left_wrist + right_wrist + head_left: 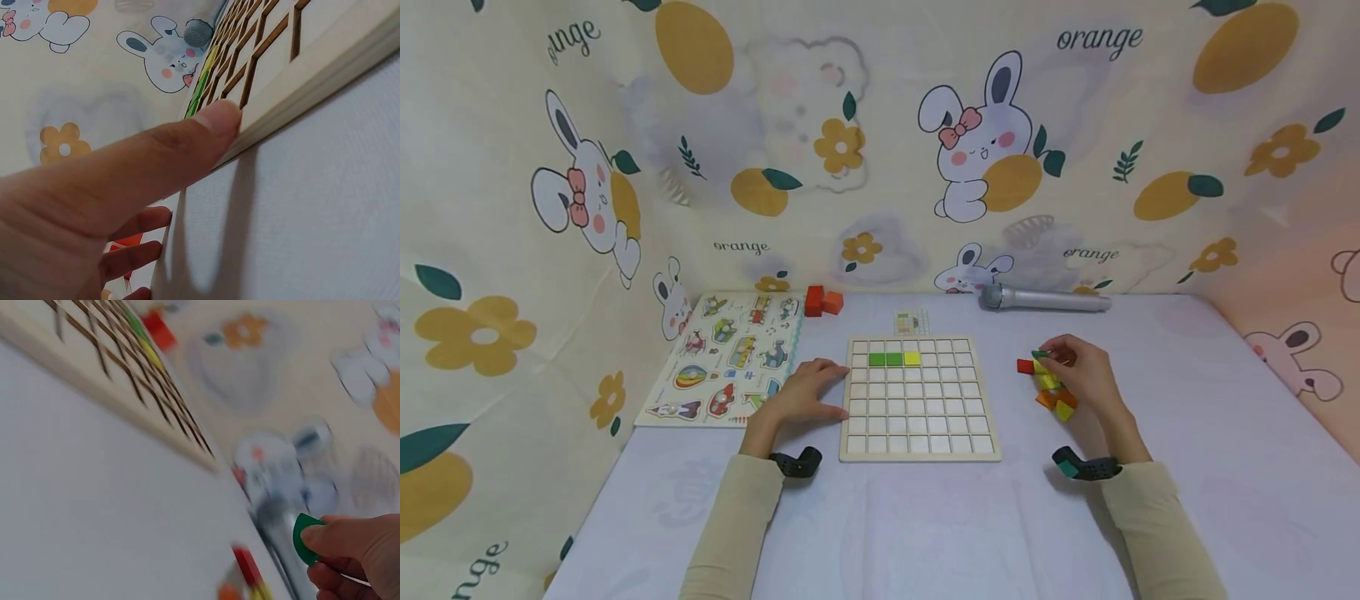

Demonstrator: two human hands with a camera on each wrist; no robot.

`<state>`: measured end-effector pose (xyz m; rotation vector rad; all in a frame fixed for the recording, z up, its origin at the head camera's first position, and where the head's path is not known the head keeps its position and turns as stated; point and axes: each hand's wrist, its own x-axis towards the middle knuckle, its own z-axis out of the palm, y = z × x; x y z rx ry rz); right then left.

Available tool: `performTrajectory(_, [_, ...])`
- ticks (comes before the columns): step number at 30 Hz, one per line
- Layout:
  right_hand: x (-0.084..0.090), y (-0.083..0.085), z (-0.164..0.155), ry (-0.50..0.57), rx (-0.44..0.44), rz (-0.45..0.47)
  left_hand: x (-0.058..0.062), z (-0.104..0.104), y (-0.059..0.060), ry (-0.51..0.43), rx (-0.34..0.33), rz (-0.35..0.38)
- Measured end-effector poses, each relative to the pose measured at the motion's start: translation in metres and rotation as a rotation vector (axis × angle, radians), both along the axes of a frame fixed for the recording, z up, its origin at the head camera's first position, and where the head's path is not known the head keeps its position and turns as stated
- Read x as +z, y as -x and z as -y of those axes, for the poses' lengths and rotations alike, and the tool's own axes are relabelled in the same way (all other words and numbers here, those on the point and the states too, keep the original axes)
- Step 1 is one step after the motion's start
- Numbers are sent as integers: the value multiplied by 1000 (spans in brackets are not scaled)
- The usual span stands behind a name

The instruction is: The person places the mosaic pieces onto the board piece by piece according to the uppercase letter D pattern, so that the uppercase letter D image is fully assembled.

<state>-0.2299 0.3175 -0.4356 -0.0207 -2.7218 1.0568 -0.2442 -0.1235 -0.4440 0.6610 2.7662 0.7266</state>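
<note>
A pale wooden grid board point(922, 457) lies flat, with two green squares point(885, 359) and one yellow square point(912, 358) in its second row. At the board's left edge rests my left hand point(801, 393), its thumb and fingers spread along the rim. In the left wrist view the thumb tip point(219, 119) touches the board's side. My right hand point(1086, 377), right of the board, pinches a small green piece with a curved edge point(301, 550) between thumb and fingers. Just below it sits a pile of small red, yellow and orange blocks point(1048, 382).
Behind the board is a small patterned card point(912, 322). A picture puzzle board point(662, 392) lies to the left, with red-orange blocks point(815, 302) near its far corner. A silver microphone point(1052, 299) lies at the back right by the patterned cloth wall point(895, 125).
</note>
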Motion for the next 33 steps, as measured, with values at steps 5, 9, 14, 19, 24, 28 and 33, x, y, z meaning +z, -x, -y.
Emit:
performTrajectory(5, [-1,6,38,-24,166,-83,0,1,0,-5,-4,-2])
performTrajectory(9, [-6,11,67,-18,232,-79,0,1,-1,-10,-3,5])
performTrajectory(14, [-9,13,96,26,274,-70,1,0,-1,-16,-5,7])
performTrajectory(19, [-13,19,115,27,336,-120,1,1,0,-14,-2,12])
performTrajectory(24, [-20,24,126,-52,379,-156,0,1,0,-13,-5,11])
performTrajectory(28, [-22,26,131,-120,407,-184,0,2,0,-16,-5,12])
performTrajectory(33, [-22,25,133,-129,444,-177,0,2,0,-12,-6,8])
